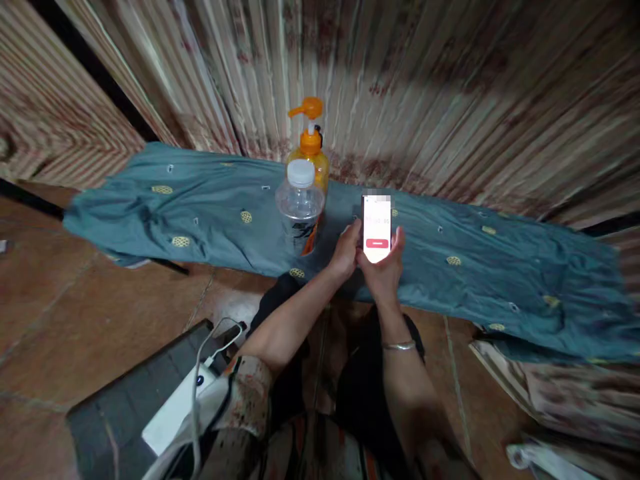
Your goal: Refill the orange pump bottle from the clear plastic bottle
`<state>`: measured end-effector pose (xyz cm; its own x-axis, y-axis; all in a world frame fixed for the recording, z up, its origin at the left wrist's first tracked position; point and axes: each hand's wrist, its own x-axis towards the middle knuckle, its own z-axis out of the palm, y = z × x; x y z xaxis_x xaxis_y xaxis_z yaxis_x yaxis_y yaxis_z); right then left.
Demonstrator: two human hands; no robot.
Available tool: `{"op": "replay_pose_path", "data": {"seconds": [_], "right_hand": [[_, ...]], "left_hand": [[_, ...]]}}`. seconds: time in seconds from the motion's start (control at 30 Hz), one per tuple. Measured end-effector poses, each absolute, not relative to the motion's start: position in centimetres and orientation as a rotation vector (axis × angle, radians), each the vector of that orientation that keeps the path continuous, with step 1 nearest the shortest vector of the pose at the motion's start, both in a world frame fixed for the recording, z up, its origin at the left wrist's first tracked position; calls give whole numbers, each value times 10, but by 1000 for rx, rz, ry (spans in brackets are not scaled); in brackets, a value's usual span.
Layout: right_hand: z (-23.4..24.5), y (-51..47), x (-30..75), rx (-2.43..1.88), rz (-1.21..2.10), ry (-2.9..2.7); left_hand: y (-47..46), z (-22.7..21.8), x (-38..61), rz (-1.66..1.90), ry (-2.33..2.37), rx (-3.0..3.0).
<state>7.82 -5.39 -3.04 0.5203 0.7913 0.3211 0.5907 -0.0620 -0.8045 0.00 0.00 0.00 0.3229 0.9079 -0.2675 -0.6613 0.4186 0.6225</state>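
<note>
Both my hands hold a lit smartphone (377, 227) upright over the teal cloth (200, 207). My right hand (384, 267) cups it from below and behind, fingers wrapped round its edge. My left hand (346, 252) grips its left side, thumb at the screen's edge. The screen glows white with a red bar near the bottom. A metal bangle (399, 345) sits on my right wrist.
A clear plastic bottle with a white cap (300, 207) stands left of the phone, an orange pump bottle (311, 150) behind it. Patterned curtains hang behind. A white power bank with a cable (173, 413) lies on a dark case at lower left.
</note>
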Motion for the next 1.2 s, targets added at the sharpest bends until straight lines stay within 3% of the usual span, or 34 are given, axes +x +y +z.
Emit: {"op": "replay_pose_path", "data": {"seconds": [1.2], "right_hand": [[-13, -68, 106, -1770, 167, -1110]], "left_hand": [[-13, 20, 4, 877, 736, 530]]}}
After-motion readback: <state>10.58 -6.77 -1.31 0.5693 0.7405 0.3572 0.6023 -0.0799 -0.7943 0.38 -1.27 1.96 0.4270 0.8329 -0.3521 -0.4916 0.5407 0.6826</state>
